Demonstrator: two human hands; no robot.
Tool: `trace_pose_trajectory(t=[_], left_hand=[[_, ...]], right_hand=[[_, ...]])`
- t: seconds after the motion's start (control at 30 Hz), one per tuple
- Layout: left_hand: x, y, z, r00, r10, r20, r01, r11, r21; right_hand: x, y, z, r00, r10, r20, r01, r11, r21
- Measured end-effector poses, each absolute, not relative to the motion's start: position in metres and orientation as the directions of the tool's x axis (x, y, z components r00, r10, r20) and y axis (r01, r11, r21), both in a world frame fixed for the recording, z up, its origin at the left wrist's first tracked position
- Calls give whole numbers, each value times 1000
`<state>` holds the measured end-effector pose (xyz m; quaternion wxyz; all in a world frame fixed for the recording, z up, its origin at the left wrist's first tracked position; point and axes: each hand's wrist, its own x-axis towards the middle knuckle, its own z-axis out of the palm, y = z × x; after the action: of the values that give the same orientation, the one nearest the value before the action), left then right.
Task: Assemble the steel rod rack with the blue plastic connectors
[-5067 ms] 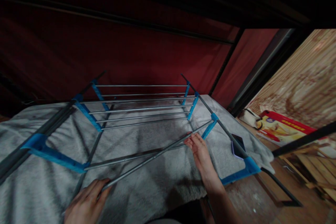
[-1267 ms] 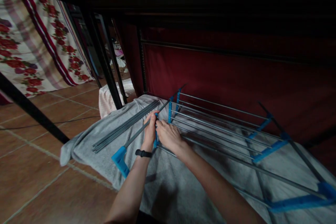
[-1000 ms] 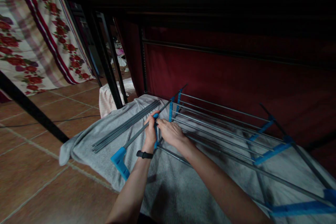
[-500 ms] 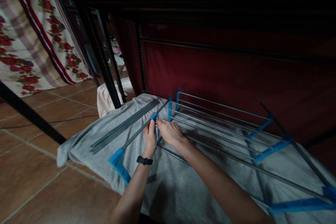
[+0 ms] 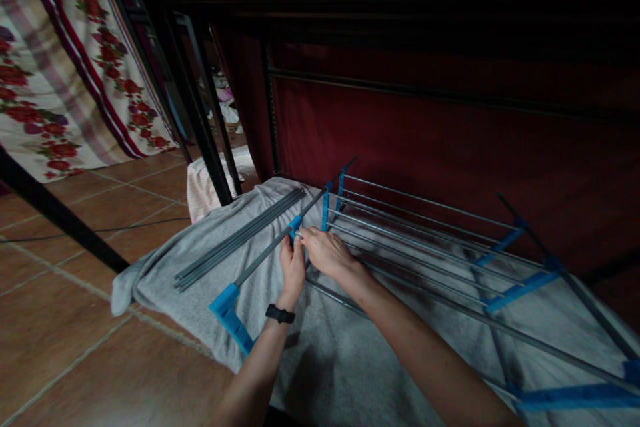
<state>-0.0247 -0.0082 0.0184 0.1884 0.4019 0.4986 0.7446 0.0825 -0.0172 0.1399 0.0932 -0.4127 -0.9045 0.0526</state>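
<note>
You were seating a grey rod (image 5: 400,283) into the blue connector (image 5: 295,225) at the rack's left rail: your left hand (image 5: 293,265) gripped the connector, your right hand (image 5: 327,252) pinched the rod's tip there. Next called for a straight, firm push.

- Left hand (image 5: 293,265) stretched forward, fingers curled closed, black band on the wrist.
- Right hand (image 5: 326,252) just beside it, fingertips pinched together, touching the left fingertips.
</note>
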Motion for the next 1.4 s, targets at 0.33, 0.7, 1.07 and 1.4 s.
trace_pose_trajectory(t=[0.33, 0.7, 1.07, 1.4], left_hand=[[-23, -6, 14, -622, 668, 409, 126, -430, 894], [-23, -6, 15, -634, 645, 427, 191, -404, 895], [-27, -3, 14, -605, 625, 493, 357, -341, 870], [-34, 9, 16, -600, 593, 537, 537, -199, 820]], right_hand=[[82, -15, 141, -643, 757, 119, 733, 653, -191], [82, -18, 149, -641, 764, 80, 747, 644, -168], [149, -80, 122, -377, 844, 383, 899, 432, -68], [231, -102, 100, -269, 849, 455, 958, 286, 32]])
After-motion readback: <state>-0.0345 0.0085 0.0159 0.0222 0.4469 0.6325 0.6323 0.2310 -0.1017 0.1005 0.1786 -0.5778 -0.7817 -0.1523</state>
